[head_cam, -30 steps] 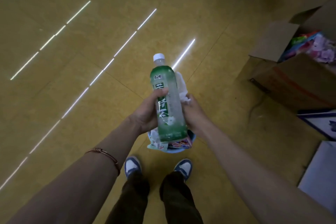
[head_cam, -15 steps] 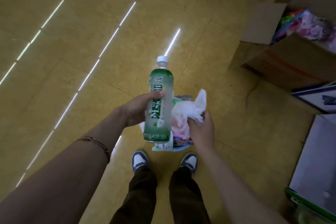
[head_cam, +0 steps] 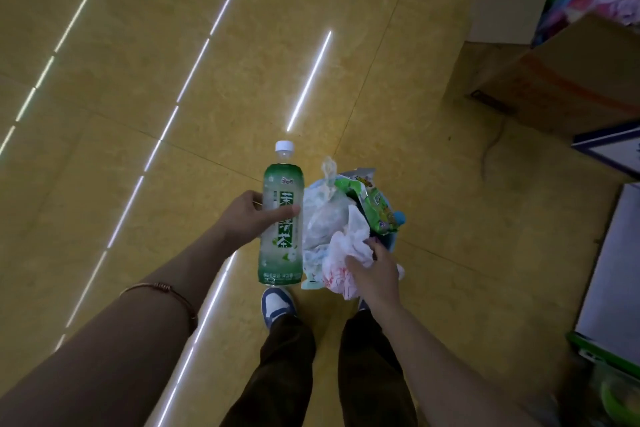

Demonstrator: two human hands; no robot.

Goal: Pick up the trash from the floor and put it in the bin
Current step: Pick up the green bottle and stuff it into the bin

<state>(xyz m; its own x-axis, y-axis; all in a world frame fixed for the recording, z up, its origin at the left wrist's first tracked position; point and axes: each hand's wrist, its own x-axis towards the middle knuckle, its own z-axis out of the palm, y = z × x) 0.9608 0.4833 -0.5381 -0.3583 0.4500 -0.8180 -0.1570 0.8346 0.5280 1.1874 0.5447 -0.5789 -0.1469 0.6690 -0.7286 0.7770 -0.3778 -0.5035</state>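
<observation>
My left hand (head_cam: 247, 218) grips a green-labelled plastic tea bottle (head_cam: 281, 218) with a white cap, held upright just left of the bin. A small blue bin (head_cam: 394, 236) stands on the floor in front of my feet, heaped with clear plastic bags (head_cam: 325, 215) and a green snack wrapper (head_cam: 375, 204). My right hand (head_cam: 372, 272) is closed on a crumpled white bag with red print (head_cam: 346, 253), pressed onto the near side of the heap. Most of the bin's rim is hidden under the trash.
An open cardboard box (head_cam: 568, 73) with colourful items stands at the right rear. A blue-edged flat board (head_cam: 609, 146) and a white panel (head_cam: 609, 270) lie on the right. My shoes (head_cam: 277, 305) stand just behind the bin. Yellow floor stretches to the left.
My left hand has carried the bottle off to the left of the bin. My right hand has lowered the white crumpled bag onto the trash heap in the bin.
</observation>
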